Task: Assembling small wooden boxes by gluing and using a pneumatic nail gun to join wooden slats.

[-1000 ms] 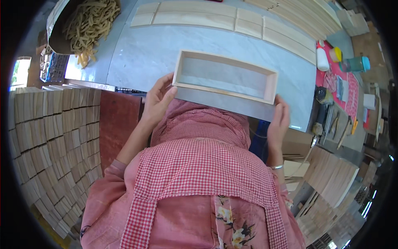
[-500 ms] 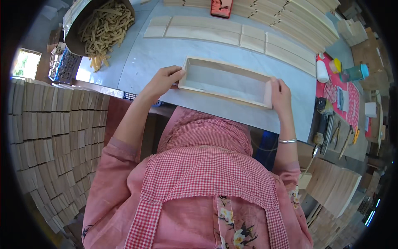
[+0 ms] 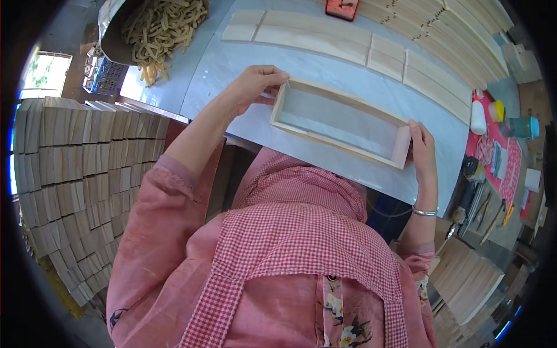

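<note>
A long, shallow wooden box frame [image 3: 336, 145] is at the near edge of the table, tilted down toward the right. The pale tabletop shows through its middle. My left hand [image 3: 257, 88] grips its left end, thumb on top at the far corner and fingers curled behind. At the opposite end my right hand [image 3: 423, 144] closes on the short side, its fingertips partly hidden behind the wood. Whether the frame rests on the table or is just above it, I cannot tell.
Thin wooden boards [image 3: 316, 32] lie in a row beyond the frame, with stacked slats [image 3: 447, 35] behind. A tipped container of rubber-like bands [image 3: 159, 32] stands far left. At right are a white bottle [image 3: 478, 118], a teal-lidded jar [image 3: 518, 127] and a power tool [image 3: 465, 194]. Wood blocks [image 3: 81, 185] are piled left.
The whole view has turned slightly, so the table and frame appear farther right. Both hands keep their hold on the ends of the box frame, which stays nearly in place over the table.
</note>
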### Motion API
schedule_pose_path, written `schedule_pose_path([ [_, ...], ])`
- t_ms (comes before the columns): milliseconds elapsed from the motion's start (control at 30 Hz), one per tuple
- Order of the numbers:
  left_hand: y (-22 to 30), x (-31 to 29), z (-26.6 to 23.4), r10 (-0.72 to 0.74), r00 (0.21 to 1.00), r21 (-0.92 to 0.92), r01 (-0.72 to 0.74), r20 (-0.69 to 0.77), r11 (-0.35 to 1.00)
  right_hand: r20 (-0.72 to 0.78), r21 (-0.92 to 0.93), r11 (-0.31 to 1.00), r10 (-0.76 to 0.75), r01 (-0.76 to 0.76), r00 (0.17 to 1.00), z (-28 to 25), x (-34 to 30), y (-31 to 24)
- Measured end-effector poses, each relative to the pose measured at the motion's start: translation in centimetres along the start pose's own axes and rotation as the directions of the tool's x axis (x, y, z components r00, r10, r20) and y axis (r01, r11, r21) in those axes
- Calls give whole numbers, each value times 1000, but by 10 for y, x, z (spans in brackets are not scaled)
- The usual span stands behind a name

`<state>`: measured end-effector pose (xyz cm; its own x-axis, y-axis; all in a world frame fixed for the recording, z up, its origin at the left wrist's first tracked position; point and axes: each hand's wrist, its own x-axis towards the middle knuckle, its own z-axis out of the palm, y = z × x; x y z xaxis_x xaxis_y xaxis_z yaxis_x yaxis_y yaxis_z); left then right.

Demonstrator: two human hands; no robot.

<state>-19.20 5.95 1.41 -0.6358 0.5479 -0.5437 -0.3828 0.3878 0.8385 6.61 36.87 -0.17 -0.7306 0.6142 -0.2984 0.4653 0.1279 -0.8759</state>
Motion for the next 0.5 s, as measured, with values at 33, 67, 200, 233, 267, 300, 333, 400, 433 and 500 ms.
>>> schedule_pose_path([
  [33, 0, 2, 0, -6, 1000, 0, 6, 3, 1000, 0, 0, 1000, 7, -7, 1000, 0, 1, 0],
  [67, 0, 2, 1, -11, 1000, 1, 11, 2, 1000, 3, 0, 1000, -1, 1, 1000, 0, 2, 1],
  [200, 2, -2, 5, -7, 1000, -2, 7, 2, 1000, 3, 8, 1000, -17, 17, 1000, -3, 0, 0],
  [233, 2, -4, 6, 0, 1000, -4, 0, 4, 1000, 0, 16, 1000, 2, -2, 1000, -5, -1, 2],
  [267, 1, -5, 6, 19, 999, -5, -19, 31, 1000, -33, 8, 1000, -3, 4, 999, -2, -2, 5],
  [300, 0, -6, 7, 23, 1000, 24, -24, 2, 999, -58, -56, 998, -38, 34, 998, 2, 0, 6],
  [333, -2, -9, 7, 28, 999, 52, -27, -25, 998, -84, -122, 991, -69, 58, 994, 4, 0, 4],
  [400, 11, -30, 17, 128, 982, 14, -128, -136, 992, -58, -56, 996, -68, 65, 996, 0, -3, -7],
  [433, 18, -44, 21, 231, 950, -53, -247, -208, 968, -93, 125, 989, -74, 85, 993, 5, -19, -34],
  [500, 10, -59, 12, 413, 874, -213, -468, -257, 858, -226, 219, 917, -284, 333, 932, 3, -34, -48],
])
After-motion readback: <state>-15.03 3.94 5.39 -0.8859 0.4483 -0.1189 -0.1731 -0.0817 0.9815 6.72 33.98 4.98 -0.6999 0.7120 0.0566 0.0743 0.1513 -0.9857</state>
